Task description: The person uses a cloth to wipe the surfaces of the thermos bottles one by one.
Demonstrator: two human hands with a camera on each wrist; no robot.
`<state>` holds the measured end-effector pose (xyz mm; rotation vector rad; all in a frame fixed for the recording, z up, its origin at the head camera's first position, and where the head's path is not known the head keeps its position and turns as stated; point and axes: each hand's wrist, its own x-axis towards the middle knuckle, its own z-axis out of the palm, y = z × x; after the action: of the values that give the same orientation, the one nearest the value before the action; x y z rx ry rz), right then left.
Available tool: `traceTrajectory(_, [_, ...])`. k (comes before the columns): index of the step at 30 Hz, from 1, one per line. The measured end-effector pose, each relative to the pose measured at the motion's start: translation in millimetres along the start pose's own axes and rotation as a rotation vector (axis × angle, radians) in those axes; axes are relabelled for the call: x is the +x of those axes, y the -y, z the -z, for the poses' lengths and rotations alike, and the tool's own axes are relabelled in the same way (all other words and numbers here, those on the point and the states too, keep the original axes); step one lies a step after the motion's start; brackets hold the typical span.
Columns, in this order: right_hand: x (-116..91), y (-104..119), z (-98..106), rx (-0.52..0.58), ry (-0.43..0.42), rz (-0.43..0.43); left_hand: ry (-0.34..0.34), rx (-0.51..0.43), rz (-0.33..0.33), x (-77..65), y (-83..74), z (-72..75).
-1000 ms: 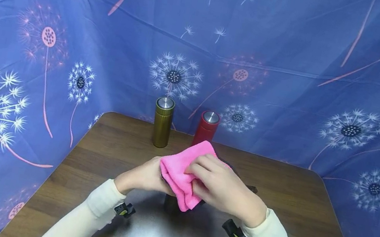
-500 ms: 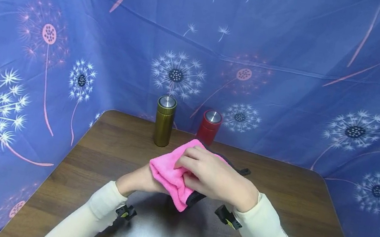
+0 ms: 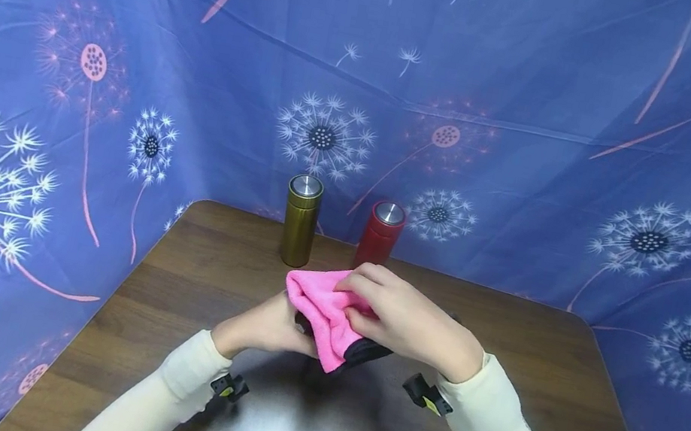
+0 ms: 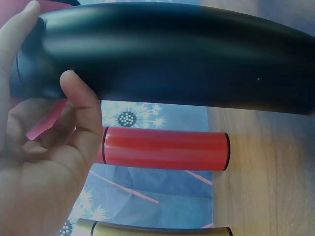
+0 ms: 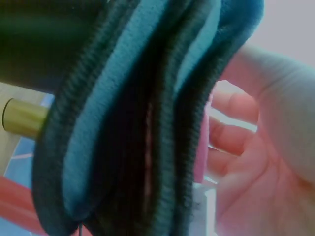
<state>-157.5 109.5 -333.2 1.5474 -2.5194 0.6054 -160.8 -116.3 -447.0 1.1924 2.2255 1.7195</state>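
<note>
My left hand grips a dark, smooth vacuum flask near its top end; in the left wrist view the thumb and a finger lie on its side. A bright pink towel with black edging covers the flask's top in the head view, hiding most of the flask. From above, my right hand holds the towel with bent fingers pressed into its folds. In the right wrist view the towel's dark edging hangs in thick folds before the palm, beside the flask.
Behind the hands, a gold flask stands upright toward the back of the wooden table. A red flask stands to its right, its lower part hidden by the towel and right hand. A blue dandelion-print curtain hangs behind the table.
My right hand and the towel shifted left, then back right, with the towel's folds turning over the flask top. More of my left hand shows now. The gold and red flasks stayed put.
</note>
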Motion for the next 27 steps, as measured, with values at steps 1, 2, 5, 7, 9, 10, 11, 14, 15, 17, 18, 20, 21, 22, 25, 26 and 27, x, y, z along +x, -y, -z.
traceTrajectory(1, [-2,0,1,0.003,0.005,-0.008,0.003,0.003,0.017,-0.3,0.1,0.0])
traceTrajectory(2, [-4,0,2,0.006,0.010,-0.014,0.004,0.012,0.036,-0.6,0.3,0.1])
traceTrajectory(5, [-10,1,7,0.019,0.036,-0.019,0.006,0.040,0.098,-3.0,0.4,0.5])
traceTrajectory(7, [-14,2,8,0.028,0.044,-0.003,0.011,0.038,0.123,-4.1,0.8,0.8])
traceTrajectory(9, [-16,3,8,0.024,0.037,0.034,0.016,0.030,0.123,-4.0,1.5,1.1])
traceTrajectory(10, [-16,4,8,0.015,0.027,0.056,0.018,0.023,0.120,-3.8,2.0,1.1])
traceTrajectory(11, [-17,5,8,0.006,0.015,0.079,0.018,0.025,0.116,-3.5,2.3,1.2])
traceTrajectory(14, [-15,10,5,-0.045,-0.024,0.131,0.011,0.070,0.108,-3.9,2.2,1.9])
traceTrajectory(15, [-14,12,4,-0.067,-0.034,0.142,0.009,0.087,0.104,-4.3,1.8,2.3])
traceTrajectory(17, [-12,17,2,-0.108,-0.046,0.156,0.006,0.129,0.079,-5.3,1.2,3.2])
traceTrajectory(18, [-10,19,1,-0.129,-0.049,0.164,0.005,0.141,0.063,-6.1,0.9,3.6])
traceTrajectory(20, [-7,23,-1,-0.158,-0.054,0.178,0.010,0.136,0.023,-6.4,0.8,4.7])
traceTrajectory(21, [-6,25,-2,-0.166,-0.054,0.183,0.014,0.129,0.005,-6.7,1.0,5.1])
traceTrajectory(22, [-4,26,-2,-0.170,-0.053,0.186,0.017,0.124,-0.015,-7.1,1.6,5.5])
traceTrajectory(25, [1,29,-4,-0.172,-0.052,0.181,0.038,0.096,-0.054,-6.9,1.5,6.3])
traceTrajectory(26, [3,29,-4,-0.173,-0.051,0.176,0.047,0.088,-0.070,-6.3,1.5,6.3])
traceTrajectory(27, [4,29,-4,-0.174,-0.050,0.170,0.051,0.087,-0.087,-5.5,1.5,6.1])
